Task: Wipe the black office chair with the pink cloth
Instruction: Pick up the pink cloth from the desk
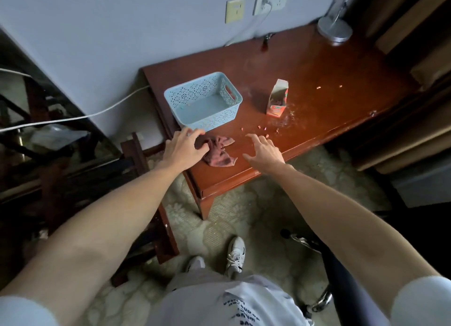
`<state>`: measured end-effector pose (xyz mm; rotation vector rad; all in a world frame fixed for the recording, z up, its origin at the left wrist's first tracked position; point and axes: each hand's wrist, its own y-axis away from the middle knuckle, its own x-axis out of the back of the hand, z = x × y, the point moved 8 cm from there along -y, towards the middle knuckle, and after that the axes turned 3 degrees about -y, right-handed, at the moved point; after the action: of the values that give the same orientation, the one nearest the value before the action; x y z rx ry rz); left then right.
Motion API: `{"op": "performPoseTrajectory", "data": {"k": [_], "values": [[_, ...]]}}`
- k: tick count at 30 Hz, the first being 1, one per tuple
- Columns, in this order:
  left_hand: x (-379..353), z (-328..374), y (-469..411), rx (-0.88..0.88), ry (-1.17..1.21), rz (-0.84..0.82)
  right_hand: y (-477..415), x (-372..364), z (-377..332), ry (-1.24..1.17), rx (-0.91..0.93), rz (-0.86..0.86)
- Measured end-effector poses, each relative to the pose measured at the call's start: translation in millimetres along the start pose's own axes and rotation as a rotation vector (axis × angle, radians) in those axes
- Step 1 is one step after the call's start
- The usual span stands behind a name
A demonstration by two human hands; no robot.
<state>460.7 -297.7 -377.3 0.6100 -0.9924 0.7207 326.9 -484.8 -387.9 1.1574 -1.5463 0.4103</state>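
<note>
Both grips are reaching over the near left corner of the reddish-brown polished wooden surface (pixel 305 81). The left hand (pixel 185 147) is lying palm down on the left end of the crumpled pink cloth (pixel 218 152), its fingers curling loosely onto the fabric; whether they are actually pinching it I cannot tell. Most of the cloth is spreading out to the right of that grip, flat on the surface near its front edge. The right hand (pixel 264 151) is hovering just right of the cloth with fingers spread wide, holding nothing and not touching the fabric.

Just beyond the left hand, the pale blue perforated plastic basket (pixel 203 101) is sitting on the surface, and to its right a small open cardboard carton (pixel 277 98) is standing upright among scattered pinkish crumbs (pixel 262 128). Far right, the round silver lamp base (pixel 335 30) is resting by the wall. Part of the black office chair (pixel 341 277) is showing low on the right, beside the person's white sneakers (pixel 235 255) on the patterned carpet (pixel 244 216).
</note>
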Motion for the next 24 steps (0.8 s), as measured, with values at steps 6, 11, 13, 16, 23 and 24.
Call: {"op": "performPoseTrajectory", "data": {"k": [6,11,13,16,23,24], "values": [[-23.2,-18.7,5.5,0.118,-0.013,-0.018,-34.1,-35.7,-15.5,0.115,0.202,-0.148],[-40.6,-40.2,15.7,0.200,-0.028,-0.050,-44.7,-68.4,-29.4,0.189,0.361,-0.224],[-42.9,-46.2,18.1,0.226,-0.030,-0.042,-49.6,-74.6,-35.9,0.168,0.381,-0.230],[-45.9,-52.5,20.5,0.243,-0.027,-0.031,-57.1,-77.8,-47.9,0.123,0.427,-0.218],[-48.9,-63.0,22.3,0.279,-0.041,-0.055,-75.5,-87.9,-56.7,0.144,0.424,-0.248],[-48.6,-63.9,22.2,0.287,-0.032,-0.060,-77.5,-90.0,-56.3,0.161,0.423,-0.259]]}}
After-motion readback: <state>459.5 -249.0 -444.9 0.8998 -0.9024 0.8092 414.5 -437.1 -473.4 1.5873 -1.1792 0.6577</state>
